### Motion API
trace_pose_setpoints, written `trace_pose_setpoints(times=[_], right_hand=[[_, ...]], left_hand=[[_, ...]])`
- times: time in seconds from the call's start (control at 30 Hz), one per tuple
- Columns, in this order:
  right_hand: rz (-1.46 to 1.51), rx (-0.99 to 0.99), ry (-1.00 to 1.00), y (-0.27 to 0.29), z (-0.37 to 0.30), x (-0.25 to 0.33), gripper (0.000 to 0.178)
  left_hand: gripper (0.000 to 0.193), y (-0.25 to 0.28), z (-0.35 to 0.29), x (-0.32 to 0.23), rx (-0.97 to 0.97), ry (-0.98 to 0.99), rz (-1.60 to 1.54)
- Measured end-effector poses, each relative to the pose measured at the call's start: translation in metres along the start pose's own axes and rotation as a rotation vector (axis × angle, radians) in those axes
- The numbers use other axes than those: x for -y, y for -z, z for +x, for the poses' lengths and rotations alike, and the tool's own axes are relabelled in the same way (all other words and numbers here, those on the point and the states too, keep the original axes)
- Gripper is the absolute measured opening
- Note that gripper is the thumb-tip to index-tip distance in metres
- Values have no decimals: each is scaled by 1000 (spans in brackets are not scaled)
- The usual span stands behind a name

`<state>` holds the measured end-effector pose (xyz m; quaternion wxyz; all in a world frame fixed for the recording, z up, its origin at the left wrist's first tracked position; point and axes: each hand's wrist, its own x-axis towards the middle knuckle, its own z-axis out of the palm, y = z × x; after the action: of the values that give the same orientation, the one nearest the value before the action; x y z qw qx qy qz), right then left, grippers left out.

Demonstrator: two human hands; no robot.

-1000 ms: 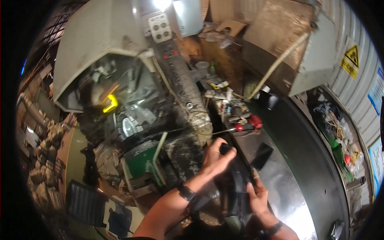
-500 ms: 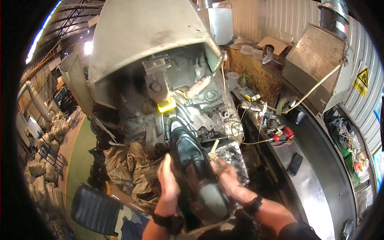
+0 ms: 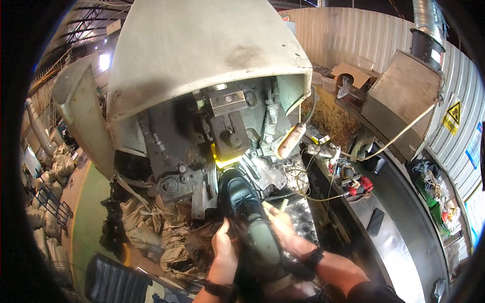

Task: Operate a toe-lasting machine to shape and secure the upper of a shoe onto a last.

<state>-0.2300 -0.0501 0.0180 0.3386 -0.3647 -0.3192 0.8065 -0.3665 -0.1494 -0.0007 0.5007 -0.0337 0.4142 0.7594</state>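
Observation:
A glossy black leather shoe (image 3: 236, 191) with a grey-green last (image 3: 263, 241) inside points away from me, its far end under the machine's yellow-edged block (image 3: 230, 141). My left hand (image 3: 224, 245) is closed on its left side, thumb up and the other fingers mostly hidden. On the right side, my right hand (image 3: 283, 227) grips the shoe, its fingertips partly hidden. A pale stick-like piece (image 3: 284, 205) shows just beyond the right fingers; whether it is held cannot be made out.
A large cream hood (image 3: 202, 55) covers the machine, and a worn handle (image 3: 292, 141) hangs at its right. Metal bench at right bears a red-and-black tool (image 3: 359, 187) and a dark phone-like slab (image 3: 375, 221). Cloth sacks (image 3: 146, 227) lie at left, by a black seat (image 3: 113, 280).
The left hand, spread beside the shoe before, now closes on its side. The shoe's far end sits close beneath the block. My view has shifted, showing more of the machine under the hood.

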Motion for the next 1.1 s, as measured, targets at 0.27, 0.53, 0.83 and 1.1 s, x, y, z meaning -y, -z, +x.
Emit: trace_pose_setpoints(times=[0.27,0.53,0.83,1.1], right_hand=[[-28,-17,30,10,26,-10,50],[-86,-53,36,14,38,-3,43],[47,14,97,22,50,-14,45],[64,110,112,37,66,-24,43]], left_hand=[[37,-5,14,2,54,89,-88],[40,-10,33,38,59,-29,-229],[28,-20,38,50,-156,-262,-150],[30,-27,42,56,-300,-392,-104]])
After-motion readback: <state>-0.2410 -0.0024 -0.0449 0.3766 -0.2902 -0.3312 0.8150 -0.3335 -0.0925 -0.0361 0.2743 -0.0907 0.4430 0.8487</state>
